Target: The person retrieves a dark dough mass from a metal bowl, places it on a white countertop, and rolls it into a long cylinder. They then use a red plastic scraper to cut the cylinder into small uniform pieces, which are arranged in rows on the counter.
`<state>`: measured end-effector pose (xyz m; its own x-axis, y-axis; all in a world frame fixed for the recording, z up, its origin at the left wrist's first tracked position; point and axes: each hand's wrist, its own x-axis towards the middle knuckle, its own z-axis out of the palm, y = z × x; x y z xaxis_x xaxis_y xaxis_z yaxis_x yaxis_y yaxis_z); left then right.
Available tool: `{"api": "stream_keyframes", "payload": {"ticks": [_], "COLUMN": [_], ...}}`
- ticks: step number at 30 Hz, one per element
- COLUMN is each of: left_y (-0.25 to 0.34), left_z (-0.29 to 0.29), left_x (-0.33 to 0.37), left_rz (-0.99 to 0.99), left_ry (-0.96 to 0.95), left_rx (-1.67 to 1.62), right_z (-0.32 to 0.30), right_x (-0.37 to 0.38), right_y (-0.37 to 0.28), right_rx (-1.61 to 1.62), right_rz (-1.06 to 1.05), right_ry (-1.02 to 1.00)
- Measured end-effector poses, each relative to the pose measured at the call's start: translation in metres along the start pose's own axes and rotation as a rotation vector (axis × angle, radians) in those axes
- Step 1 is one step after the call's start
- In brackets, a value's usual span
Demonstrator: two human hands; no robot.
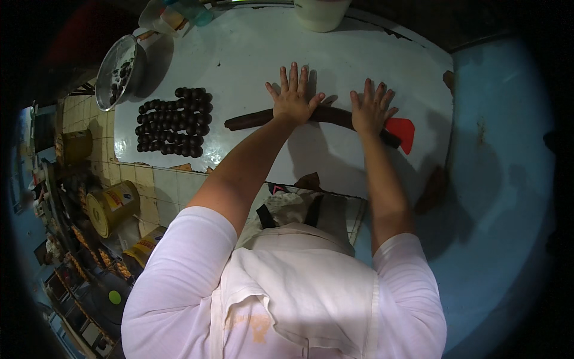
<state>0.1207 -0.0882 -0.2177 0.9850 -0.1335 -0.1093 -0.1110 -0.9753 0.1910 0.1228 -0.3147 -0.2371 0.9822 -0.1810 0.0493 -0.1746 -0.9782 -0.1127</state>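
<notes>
A long dark brown roll of dough (333, 116) lies crosswise on the white tabletop (239, 66). Across its middle rests my left hand (293, 96), fingers spread and palm down. My right hand (372, 107) lies on the roll farther right, its fingers also stretched out. Beside the right end of the roll is a flat red scraper (403, 133), partly hidden by that hand and the roll. To the left, several dark round balls (174, 122) sit close together in rows. Parts of the roll under both palms are hidden.
At the table's far left stands a metal bowl (121, 72) with more dark balls in it. A white tub (321, 13) and clear plastic containers (173, 17) are along the far edge. A blue wall (502, 149) borders the right side; yellow buckets (113, 206) lie below left.
</notes>
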Motion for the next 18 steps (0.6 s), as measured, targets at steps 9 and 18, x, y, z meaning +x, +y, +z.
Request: {"api": "stream_keyframes", "payload": {"ticks": [9, 18], "left_y": [-0.011, 0.037], "left_z": [-0.001, -0.01], "left_x": [-0.157, -0.199], "left_rz": [0.436, 0.636], "left_ry": [-0.166, -0.34], "left_rx": [-0.092, -0.136], "right_z": [-0.024, -0.035], "right_x": [-0.184, -0.249], "right_y": [0.027, 0.074], "right_rx": [0.191, 0.049], "right_rz": [-0.243, -0.288], "right_ry": [-0.079, -0.093]}}
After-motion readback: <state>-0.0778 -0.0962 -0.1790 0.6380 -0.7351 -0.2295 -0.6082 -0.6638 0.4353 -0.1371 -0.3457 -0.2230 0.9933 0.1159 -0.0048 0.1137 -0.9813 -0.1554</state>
